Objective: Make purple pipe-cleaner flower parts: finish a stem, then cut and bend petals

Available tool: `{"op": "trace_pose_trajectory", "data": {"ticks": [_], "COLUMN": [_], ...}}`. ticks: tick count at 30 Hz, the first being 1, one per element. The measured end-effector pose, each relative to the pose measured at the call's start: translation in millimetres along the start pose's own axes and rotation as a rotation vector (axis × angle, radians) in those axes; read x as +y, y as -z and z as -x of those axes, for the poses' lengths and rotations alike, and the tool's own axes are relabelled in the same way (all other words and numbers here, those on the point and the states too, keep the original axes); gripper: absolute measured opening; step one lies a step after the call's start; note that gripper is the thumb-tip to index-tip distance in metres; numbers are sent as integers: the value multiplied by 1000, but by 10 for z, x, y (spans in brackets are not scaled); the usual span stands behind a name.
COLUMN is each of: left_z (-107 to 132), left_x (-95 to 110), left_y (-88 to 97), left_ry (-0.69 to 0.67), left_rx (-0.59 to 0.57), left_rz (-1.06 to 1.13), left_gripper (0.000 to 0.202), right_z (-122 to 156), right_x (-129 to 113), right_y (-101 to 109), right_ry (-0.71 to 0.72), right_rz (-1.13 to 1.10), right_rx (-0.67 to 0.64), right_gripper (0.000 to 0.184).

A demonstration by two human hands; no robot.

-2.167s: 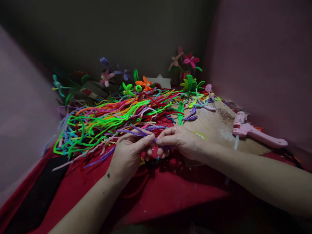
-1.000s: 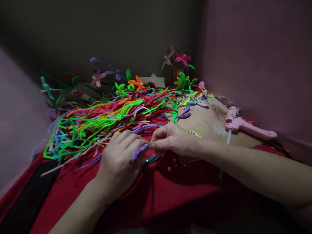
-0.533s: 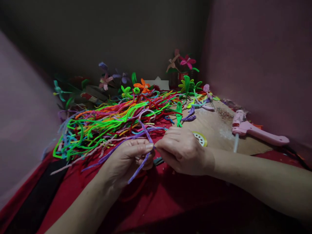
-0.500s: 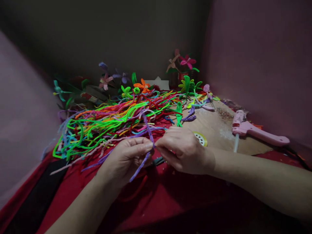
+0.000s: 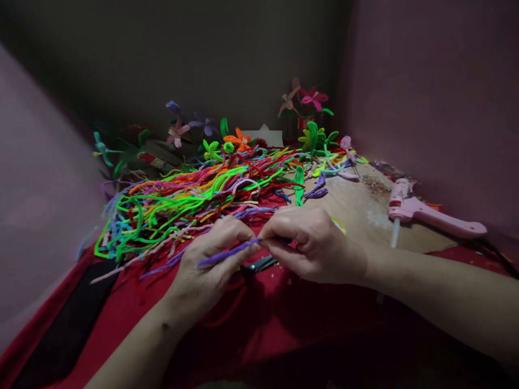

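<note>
A fuzzy purple pipe cleaner (image 5: 227,254) lies across the fingers of my left hand (image 5: 214,254), which is closed in a pinch on it near its right end. Fingertip to fingertip with it, my right hand (image 5: 312,243) is pinched at that same end of the pipe cleaner. The tips cover the exact spot where the two hands meet. Below them, on the red cloth (image 5: 267,335), a dark-handled tool (image 5: 259,266) is partly hidden by my hands.
A heap of many-coloured pipe cleaners (image 5: 178,200) spreads beyond my left hand. At the right, a pink glue gun (image 5: 430,213) rests on a brown board (image 5: 360,216). Pipe-cleaner flowers (image 5: 313,98) stand at the back, and a green leaf shape (image 5: 299,185) lies beyond my right hand.
The purple pipe cleaner has swung from sticking up and down between my hands to lying leftward across my left hand, which has turned over. More of the dark-handled tool shows.
</note>
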State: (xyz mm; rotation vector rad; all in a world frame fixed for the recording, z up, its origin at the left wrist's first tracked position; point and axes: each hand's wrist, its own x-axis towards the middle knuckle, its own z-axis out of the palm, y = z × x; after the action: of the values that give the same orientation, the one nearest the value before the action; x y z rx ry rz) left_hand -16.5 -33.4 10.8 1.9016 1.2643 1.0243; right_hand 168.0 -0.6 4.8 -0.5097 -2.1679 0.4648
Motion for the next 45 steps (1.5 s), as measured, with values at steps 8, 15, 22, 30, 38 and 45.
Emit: {"op": "trace_pose_trajectory", "data": {"ticks": [8, 15, 22, 30, 38, 45], "left_z": [-36, -29, -31, -35, -19, -36], "left_x": [-36, 58, 8, -36, 2, -3], "left_y": [-40, -78, -73, -29, -72, -43], "left_ry": [362, 162, 65, 80, 104, 150], "left_rx": [-66, 165, 279, -16, -21, 29], "left_rz": [309, 69, -163, -271, -266, -219], "left_gripper": [18, 13, 10, 19, 21, 19], "right_z": [62, -30, -63, -1, -19, -126], "right_x": [120, 124, 153, 168, 150, 80], "right_y": [-125, -104, -93, -117, -107, -4], "right_ry": [115, -453, -571, 34, 189, -642], "right_rz": [129, -474, -490, 160, 496, -411], "right_rx": [74, -69, -93, -6, 87, -266], "right_gripper": [13, 11, 12, 17, 25, 15]}}
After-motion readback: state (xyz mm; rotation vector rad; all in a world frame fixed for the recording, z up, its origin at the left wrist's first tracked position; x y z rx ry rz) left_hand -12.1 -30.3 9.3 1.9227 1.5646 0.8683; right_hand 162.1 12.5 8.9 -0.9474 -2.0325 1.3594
